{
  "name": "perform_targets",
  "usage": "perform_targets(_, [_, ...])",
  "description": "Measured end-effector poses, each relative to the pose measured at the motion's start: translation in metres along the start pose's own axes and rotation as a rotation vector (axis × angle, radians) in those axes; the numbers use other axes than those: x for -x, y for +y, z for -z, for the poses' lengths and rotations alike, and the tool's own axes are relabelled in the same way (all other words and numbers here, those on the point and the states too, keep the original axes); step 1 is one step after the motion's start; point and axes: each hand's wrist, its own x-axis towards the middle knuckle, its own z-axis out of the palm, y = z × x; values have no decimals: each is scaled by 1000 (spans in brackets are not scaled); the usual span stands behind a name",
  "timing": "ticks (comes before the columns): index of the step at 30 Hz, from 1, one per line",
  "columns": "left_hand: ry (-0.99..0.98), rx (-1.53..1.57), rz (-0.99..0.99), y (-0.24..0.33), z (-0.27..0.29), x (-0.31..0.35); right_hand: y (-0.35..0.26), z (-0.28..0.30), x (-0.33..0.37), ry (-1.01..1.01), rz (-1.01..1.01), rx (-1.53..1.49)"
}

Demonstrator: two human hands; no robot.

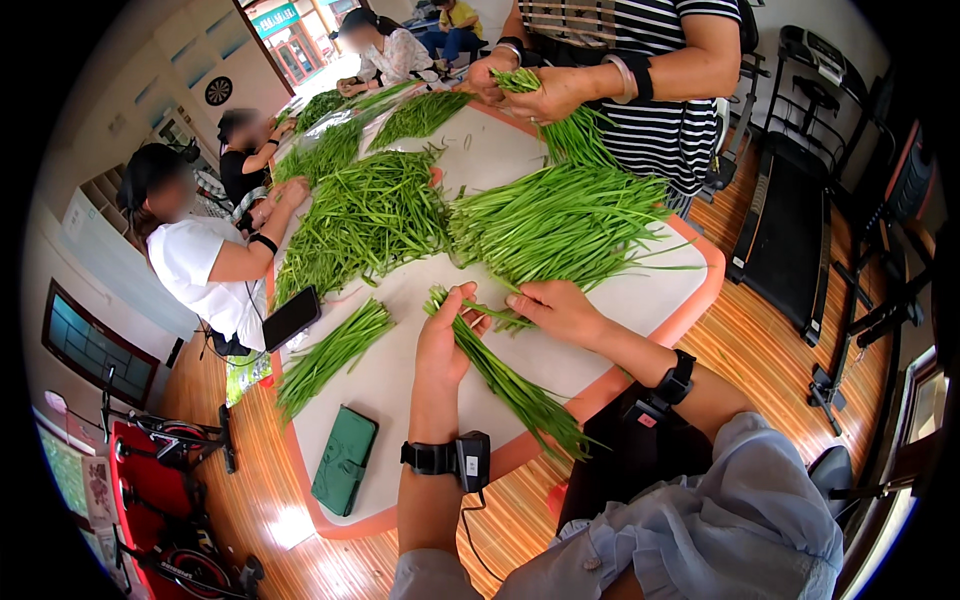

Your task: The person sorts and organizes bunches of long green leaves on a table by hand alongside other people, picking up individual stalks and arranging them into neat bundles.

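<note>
My left hand (446,338) is closed round a bundle of long green chive-like stalks (515,388). Its cut ends stick up by the thumb, and the tips hang down to the right over the table's near edge. Just right of it, my right hand (562,314) pinches a few stalks that reach across toward the left hand. Beyond my right hand lies a big pile of straight green stalks (565,222). A smaller neat bunch (337,357) rests on the table to the left.
The white table (450,275) has an orange rim. A green phone case (345,460) and a black phone (291,319) lie at its left side. A looser green heap (370,215) spreads farther back. Across from me, a person in stripes (670,110) holds stalks; others sit along the left.
</note>
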Motion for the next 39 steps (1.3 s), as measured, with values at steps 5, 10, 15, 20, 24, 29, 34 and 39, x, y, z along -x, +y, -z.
perform_targets(5, [-121,-23,38,2,-2,2,-3,0,-2,10,111,46])
perform_targets(10, [-244,-83,23,0,5,0,-23,-2,-7,-286,-57,-197])
perform_targets(15, [-213,-58,8,-2,7,-2,-27,6,-9,-437,-54,-231])
perform_targets(20, [-146,190,37,3,15,-7,-9,14,-8,-480,-111,-223])
perform_targets(24, [-113,201,37,5,20,-8,6,26,-1,-11,-34,53])
perform_targets(29, [-84,156,69,7,10,-3,12,17,-12,-35,108,371])
perform_targets(34, [-86,99,71,7,8,-3,11,4,-15,-78,104,547])
perform_targets(39, [-125,39,63,0,12,-7,21,9,-12,30,162,354])
